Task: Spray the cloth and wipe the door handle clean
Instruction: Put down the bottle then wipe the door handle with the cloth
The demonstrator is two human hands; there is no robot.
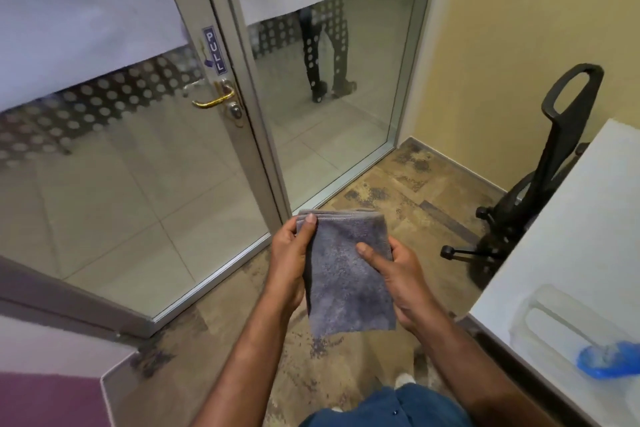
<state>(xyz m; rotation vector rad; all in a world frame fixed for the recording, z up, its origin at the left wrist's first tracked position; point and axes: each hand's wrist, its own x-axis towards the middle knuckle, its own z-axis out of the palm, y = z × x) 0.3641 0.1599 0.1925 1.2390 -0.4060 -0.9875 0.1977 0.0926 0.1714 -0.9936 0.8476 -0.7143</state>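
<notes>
- This looks like an office: a glass door [131, 163] in a metal frame with a "PULL" sign [214, 50].
- An office chair [540, 163] stands beside a white desk [581, 218].

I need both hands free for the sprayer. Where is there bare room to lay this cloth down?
Both hands, left and right, hold the folded grey microfibre cloth. The white countertop on the right is bare between its far corner and the clear plastic container. Its near end is crowded by that container and a blue item.
</notes>
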